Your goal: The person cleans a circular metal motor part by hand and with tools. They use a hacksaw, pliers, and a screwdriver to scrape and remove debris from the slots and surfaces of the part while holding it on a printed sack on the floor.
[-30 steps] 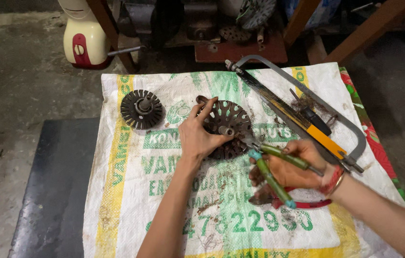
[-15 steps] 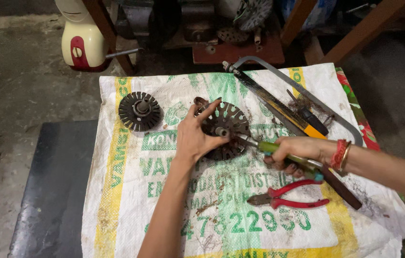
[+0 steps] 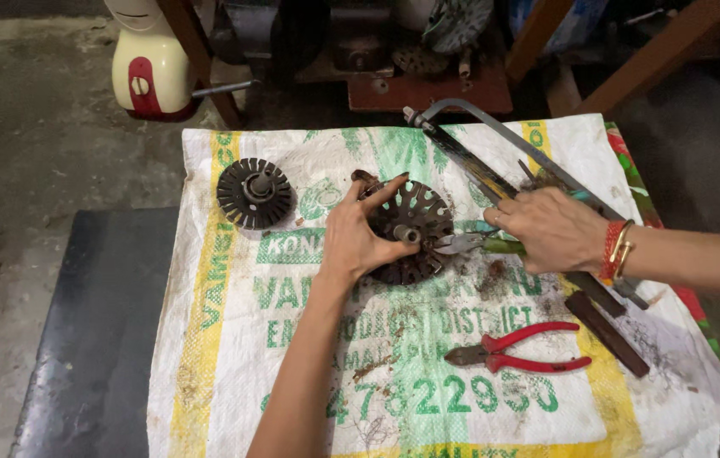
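Observation:
My left hand (image 3: pixel 358 240) presses down on a dark, slotted round metal disc (image 3: pixel 417 214) with a short shaft in its middle, lying on a printed white sack (image 3: pixel 309 356). My right hand (image 3: pixel 551 229) grips green-handled pliers (image 3: pixel 477 245). Their jaws point left and meet the disc beside its shaft. A pair of red-handled pliers (image 3: pixel 519 351) lies loose on the sack, below my right hand.
A second finned black disc (image 3: pixel 254 193) sits at the sack's upper left. A hacksaw (image 3: pixel 495 161) and a dark flat bar (image 3: pixel 607 322) lie along the right side. A black mat (image 3: pixel 92 331) is at the left; wooden legs and a cream appliance (image 3: pixel 149 64) stand behind.
The red-handled pliers left my right hand and now lie on the sack. My right hand moved up and left, bringing the green-handled pliers to the disc's hub. My left hand stayed on the disc.

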A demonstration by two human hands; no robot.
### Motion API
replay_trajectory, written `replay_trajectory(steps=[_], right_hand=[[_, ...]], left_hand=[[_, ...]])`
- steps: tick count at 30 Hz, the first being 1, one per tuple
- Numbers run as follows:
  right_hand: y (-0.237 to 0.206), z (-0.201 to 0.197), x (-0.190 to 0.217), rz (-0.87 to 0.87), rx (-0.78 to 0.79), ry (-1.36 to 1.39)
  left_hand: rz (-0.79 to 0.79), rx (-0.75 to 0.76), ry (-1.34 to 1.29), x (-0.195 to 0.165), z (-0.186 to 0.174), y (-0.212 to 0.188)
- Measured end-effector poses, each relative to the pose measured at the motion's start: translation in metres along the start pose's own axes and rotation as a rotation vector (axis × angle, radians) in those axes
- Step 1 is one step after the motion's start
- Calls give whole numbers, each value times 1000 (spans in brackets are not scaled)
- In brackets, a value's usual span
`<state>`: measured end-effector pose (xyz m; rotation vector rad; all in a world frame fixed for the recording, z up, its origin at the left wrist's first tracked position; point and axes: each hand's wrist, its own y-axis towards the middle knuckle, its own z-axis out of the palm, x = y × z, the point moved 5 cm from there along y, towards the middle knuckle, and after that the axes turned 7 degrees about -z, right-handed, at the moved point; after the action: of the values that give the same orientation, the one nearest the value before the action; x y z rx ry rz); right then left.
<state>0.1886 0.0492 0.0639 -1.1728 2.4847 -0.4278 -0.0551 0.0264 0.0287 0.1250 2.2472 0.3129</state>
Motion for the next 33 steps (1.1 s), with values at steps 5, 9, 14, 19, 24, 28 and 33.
replay_trajectory(steps=[5,9,14,19,24,28,33], right_hand=[[10,8,-10,-180,-224,-87],[14,17,-20,-207,-181,-228],[16,0,-16,-275,-289,-295],[17,0,-12,-129,-31,-210],[-16,39,1,244,290,535],[-27,60,49,225,271,1867],[-35,61,113,-78,303,2838]], left_hand=[[28,-15,-6,1,1,-1],[-20,51,-14,5,11,1],[29,7,-46,11,9,1],[53,-38,-21,10,7,0],[-152,100,57,13,15,2],[-171,27,-95,15,10,1],[-49,-90,-15,13,7,-1]])
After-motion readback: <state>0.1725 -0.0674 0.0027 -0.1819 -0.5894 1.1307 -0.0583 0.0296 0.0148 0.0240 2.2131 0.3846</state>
